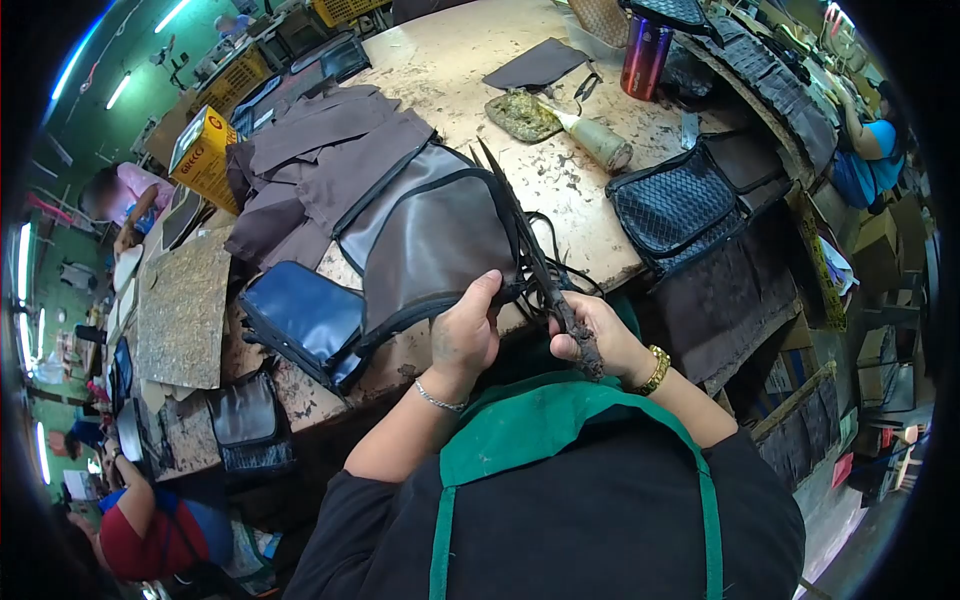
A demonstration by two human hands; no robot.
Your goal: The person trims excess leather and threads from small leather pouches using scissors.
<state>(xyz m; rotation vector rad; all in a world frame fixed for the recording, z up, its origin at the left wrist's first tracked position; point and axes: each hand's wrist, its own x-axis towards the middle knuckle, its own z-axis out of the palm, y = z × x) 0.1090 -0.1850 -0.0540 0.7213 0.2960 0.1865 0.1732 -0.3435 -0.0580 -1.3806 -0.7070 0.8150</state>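
Note:
My left hand (467,330) is closed on the lower edge of a brown leather bag (430,250) with black piping, its thumb on top. In my right hand (608,338) is a pair of large dark scissors (535,255), gripped by the worn, wrapped handles. The long blades point away from me along the bag's right edge and look slightly parted at the tips. Thin black cords (555,250) hang by the bag beside the scissors. My left fingers are mostly hidden under the bag.
A blue bag (305,318) and stacked brown pieces (320,150) lie left. On the right are a black woven bag (670,210) and a red-purple tumbler (646,60). A crusted slab (523,116) and a smeared bottle (598,142) sit ahead. Other people work at both sides.

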